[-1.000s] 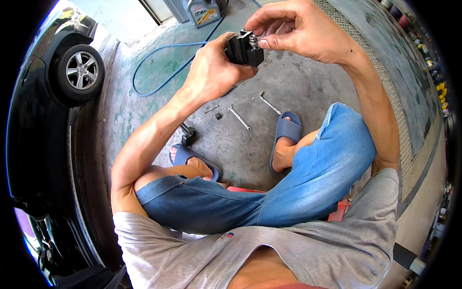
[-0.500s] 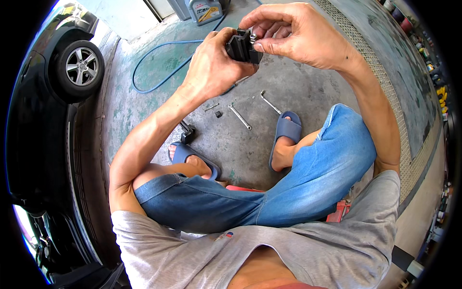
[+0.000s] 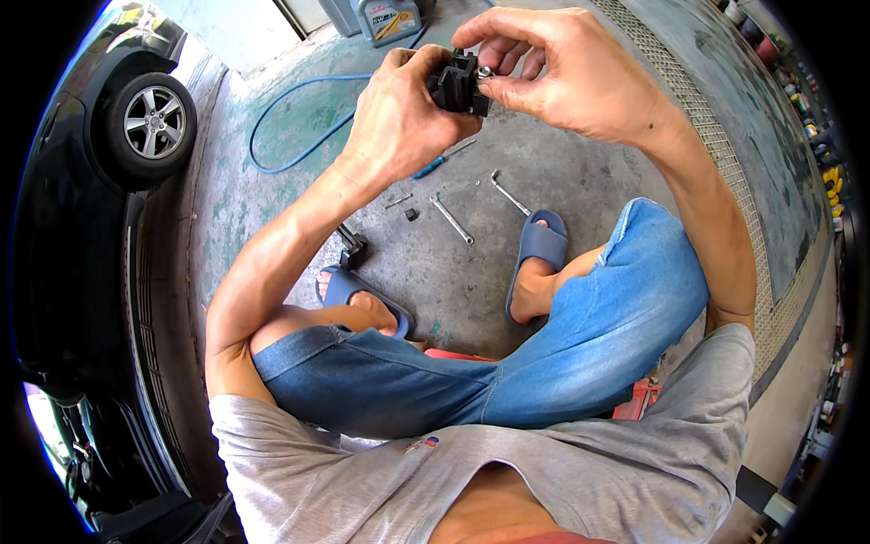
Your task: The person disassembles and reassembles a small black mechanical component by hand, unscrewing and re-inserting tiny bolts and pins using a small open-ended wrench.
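My left hand (image 3: 391, 129) grips a blocky black part (image 3: 457, 85), its fingers wrapped around the near side, up in front of me. Just right of that part, the thumb and fingertips of my right hand (image 3: 580, 80) close on a small shiny metal piece that looks like a nut (image 3: 486, 72). The metal piece is right beside the block; whether it touches it I cannot tell. Below my left hand, a blue-handled tool with a thin shaft (image 3: 431, 167) lies on the floor, partly covered by the hand.
On the concrete floor lie a wrench (image 3: 451, 220), an angled metal tool (image 3: 509, 193), a small black cap (image 3: 410, 215) and another black part (image 3: 352, 249) by my left foot. A blue hose (image 3: 272, 113) loops behind, near an oil jug (image 3: 385, 20). A black car (image 3: 72, 236) stands left.
Both hands have shifted slightly, and the block has tilted a little. The metal piece sits a bit farther right. More of the blue-handled tool now shows beneath my left hand.
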Motion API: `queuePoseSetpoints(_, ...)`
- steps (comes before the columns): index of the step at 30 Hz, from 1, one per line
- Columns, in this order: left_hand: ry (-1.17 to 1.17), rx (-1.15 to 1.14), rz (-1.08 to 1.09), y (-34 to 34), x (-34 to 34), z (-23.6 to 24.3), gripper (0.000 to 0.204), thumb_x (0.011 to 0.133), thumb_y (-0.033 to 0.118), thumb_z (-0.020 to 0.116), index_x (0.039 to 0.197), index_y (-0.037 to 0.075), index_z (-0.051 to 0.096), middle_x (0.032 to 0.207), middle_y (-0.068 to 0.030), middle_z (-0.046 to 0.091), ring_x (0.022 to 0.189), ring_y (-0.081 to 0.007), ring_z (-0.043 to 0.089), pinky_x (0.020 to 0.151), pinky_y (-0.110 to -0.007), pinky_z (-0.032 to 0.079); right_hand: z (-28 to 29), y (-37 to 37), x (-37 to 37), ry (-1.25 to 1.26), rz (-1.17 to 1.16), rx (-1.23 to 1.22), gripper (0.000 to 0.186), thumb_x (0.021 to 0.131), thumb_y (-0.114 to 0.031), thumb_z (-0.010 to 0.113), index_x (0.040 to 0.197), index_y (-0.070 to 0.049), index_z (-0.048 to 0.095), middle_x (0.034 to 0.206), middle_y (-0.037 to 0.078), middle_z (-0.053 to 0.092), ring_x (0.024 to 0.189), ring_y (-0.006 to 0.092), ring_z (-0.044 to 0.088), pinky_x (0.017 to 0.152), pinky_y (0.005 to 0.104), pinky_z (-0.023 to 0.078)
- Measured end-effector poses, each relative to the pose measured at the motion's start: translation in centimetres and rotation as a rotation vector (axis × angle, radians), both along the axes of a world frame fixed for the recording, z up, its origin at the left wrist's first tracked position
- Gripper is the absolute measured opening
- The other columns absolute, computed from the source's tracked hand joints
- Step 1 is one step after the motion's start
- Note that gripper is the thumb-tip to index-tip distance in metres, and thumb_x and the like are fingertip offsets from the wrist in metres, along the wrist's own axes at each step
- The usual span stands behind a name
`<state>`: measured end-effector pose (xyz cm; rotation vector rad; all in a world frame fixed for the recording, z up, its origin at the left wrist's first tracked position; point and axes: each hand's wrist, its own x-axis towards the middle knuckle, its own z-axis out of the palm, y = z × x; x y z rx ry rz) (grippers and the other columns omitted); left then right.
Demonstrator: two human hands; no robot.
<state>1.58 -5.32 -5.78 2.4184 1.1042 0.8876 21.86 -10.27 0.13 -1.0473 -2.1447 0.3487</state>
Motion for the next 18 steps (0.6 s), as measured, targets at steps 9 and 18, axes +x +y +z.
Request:
queuePoseSetpoints(9,0.013,0.076,0.008,0.06,-0.06,0.28,0.068,0.067,0.025,0.086,0.127,0.001,0.064,0.119,-0.0211,0.064,0.111,-0.0383,0.066,0.096,-0.045,0.053,0.04,-0.64,0.02,-0.052,-0.065,0.058,0.036,0.082,-0.005,0.077,0.116,0.001,0.07,0.088,0.012,0.074,0.077,0.0155,0.071,0.073,0.0288,0.058)
queuePoseSetpoints(18,0.019,0.14,0.009,0.46,-0.11,-0.07,0.066,0.068,0.022,0.086,0.128,0.003,0.065,0.121,-0.0205,0.064,0.112,-0.0378,0.067,0.097,-0.044,0.054,-0.32,-1.01,-0.2,-0.091,-0.123,0.08,0.037,0.082,-0.005,0.078,0.119,-0.003,0.07,0.087,0.009,0.073,0.075,0.0146,0.07,0.072,0.0281,0.058)
